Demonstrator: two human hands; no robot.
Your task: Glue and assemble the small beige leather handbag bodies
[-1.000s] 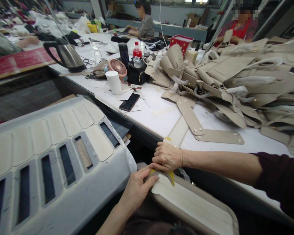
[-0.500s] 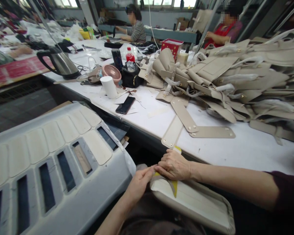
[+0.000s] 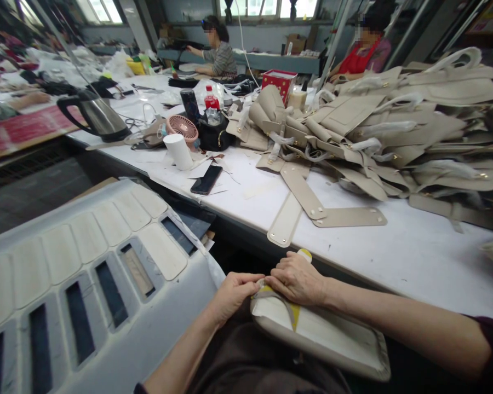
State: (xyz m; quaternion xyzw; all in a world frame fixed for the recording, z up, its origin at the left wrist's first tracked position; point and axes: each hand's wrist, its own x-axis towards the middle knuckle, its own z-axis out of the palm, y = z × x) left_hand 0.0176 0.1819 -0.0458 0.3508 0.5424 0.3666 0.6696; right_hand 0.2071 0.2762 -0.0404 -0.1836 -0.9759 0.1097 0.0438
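Note:
A beige leather bag panel [image 3: 324, 334], long with rounded ends and a white inner face, rests across my lap. At its far left end, my left hand [image 3: 234, 295] is closed, thumb and fingers pinching the edge. My right hand [image 3: 298, 278] lies over that same end, fingers wrapped round a tool with a yellow-and-white end [image 3: 305, 254] showing above the fist. A yellow pointed part with a grey curved edge shows below the fist on the panel; whether it belongs to the tool is unclear. Both hands' fingertips nearly meet, hiding the edge between them.
On my left stands a grey slotted rack [image 3: 119, 290] with pale panels on it. The white table [image 3: 246, 210] holds a phone [image 3: 206, 179], beige straps [image 3: 349, 216], a pink fan [image 3: 182, 128], a kettle [image 3: 102, 117] and piled beige bag parts [image 3: 365, 117]. Co-workers sit beyond.
My left hand has shifted slightly left, and a small gap shows between the hands. The yellow-and-white end above my right fist shows more. The view has shifted slightly.

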